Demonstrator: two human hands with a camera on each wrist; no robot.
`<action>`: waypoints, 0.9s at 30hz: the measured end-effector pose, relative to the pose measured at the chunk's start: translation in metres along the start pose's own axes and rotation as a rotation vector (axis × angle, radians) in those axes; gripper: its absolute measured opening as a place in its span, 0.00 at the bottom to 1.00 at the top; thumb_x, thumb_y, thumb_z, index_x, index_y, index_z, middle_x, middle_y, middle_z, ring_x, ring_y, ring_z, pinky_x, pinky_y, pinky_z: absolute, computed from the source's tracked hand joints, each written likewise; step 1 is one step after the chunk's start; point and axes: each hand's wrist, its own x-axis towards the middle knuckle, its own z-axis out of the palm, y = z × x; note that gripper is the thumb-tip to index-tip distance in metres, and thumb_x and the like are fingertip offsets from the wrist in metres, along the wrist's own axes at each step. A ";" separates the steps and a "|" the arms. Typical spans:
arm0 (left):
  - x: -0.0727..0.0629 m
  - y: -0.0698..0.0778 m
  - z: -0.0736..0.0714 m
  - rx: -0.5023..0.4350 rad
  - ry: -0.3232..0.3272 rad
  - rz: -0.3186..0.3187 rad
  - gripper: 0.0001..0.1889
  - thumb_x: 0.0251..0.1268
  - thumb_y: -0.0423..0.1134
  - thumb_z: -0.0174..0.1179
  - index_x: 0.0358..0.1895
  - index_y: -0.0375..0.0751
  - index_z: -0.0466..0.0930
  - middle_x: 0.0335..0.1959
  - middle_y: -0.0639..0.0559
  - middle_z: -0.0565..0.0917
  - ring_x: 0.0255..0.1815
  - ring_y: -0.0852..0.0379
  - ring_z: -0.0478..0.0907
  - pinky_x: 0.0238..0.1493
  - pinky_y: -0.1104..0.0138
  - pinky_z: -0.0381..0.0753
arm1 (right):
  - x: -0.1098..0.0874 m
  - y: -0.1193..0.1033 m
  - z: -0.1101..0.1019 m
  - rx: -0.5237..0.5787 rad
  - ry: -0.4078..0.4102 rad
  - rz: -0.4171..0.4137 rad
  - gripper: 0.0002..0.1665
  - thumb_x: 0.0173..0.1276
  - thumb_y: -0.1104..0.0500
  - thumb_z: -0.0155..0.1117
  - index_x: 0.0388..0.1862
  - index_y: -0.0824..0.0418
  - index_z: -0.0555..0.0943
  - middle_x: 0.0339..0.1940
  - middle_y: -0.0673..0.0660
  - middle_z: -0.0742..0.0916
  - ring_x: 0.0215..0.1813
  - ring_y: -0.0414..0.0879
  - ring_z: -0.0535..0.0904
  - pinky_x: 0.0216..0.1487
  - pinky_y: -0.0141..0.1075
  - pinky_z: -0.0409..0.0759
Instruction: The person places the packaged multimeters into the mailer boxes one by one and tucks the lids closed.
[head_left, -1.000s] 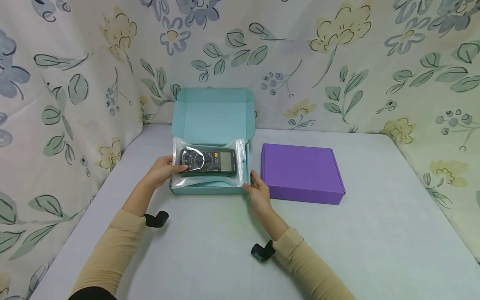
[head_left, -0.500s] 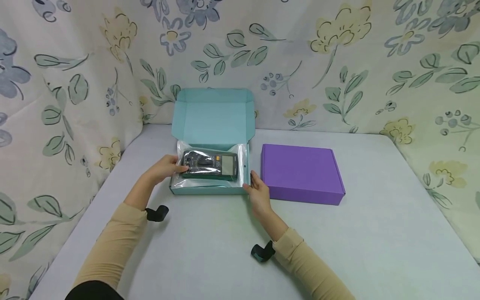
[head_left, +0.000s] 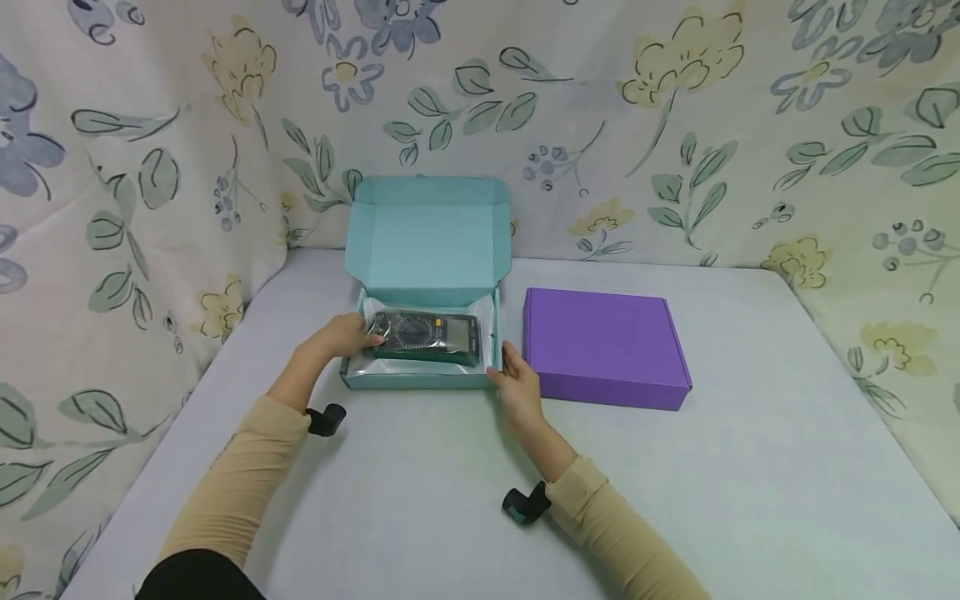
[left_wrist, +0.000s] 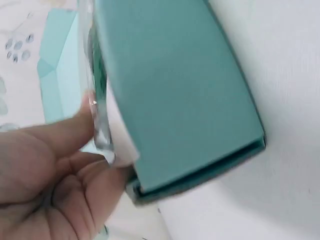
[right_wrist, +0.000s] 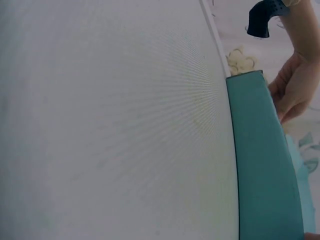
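Note:
A black-and-green multimeter (head_left: 426,336) in a clear plastic bag (head_left: 486,315) lies tilted in the open teal box (head_left: 420,382). My left hand (head_left: 343,335) pinches the bagged meter at its left end, thumb on top near the dial side. In the left wrist view, the thumb and fingers of that hand (left_wrist: 60,170) close on the bag's end (left_wrist: 103,132) beside the box wall (left_wrist: 175,90). My right hand (head_left: 519,390) holds the box at its front right corner, thumb at the rim and fingers along the right side. Only a fingertip shows in the right wrist view.
A closed purple box (head_left: 603,342) stands just right of the teal box, close to my right hand. The teal lid (head_left: 427,229) stands raised at the back, near the floral curtain (head_left: 570,125). Everything rests on a white table (head_left: 420,483).
My left hand has moved slightly right, lowering the bagged multimeter deeper into the teal box. The bag's left end has gone from over the box edge to inside. The right hand stays put.

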 end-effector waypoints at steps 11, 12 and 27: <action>0.004 0.017 0.017 0.195 0.135 -0.059 0.19 0.72 0.41 0.55 0.32 0.23 0.77 0.24 0.41 0.77 0.25 0.53 0.69 0.27 0.66 0.72 | 0.000 0.001 0.001 0.006 0.007 -0.002 0.36 0.71 0.75 0.52 0.75 0.71 0.55 0.76 0.68 0.59 0.77 0.57 0.52 0.73 0.44 0.57; 0.004 0.018 0.020 0.209 0.155 -0.055 0.19 0.72 0.41 0.56 0.35 0.21 0.78 0.26 0.39 0.79 0.26 0.53 0.70 0.28 0.65 0.74 | 0.000 0.001 0.001 0.005 0.006 -0.004 0.36 0.71 0.75 0.52 0.75 0.71 0.55 0.76 0.68 0.59 0.77 0.57 0.52 0.73 0.43 0.57; -0.008 0.025 0.032 0.201 0.374 -0.023 0.27 0.76 0.48 0.51 0.13 0.42 0.64 0.09 0.53 0.61 0.12 0.57 0.61 0.13 0.69 0.62 | 0.002 0.001 -0.004 -0.035 -0.003 -0.006 0.36 0.71 0.74 0.53 0.75 0.71 0.55 0.76 0.67 0.60 0.77 0.57 0.53 0.73 0.44 0.56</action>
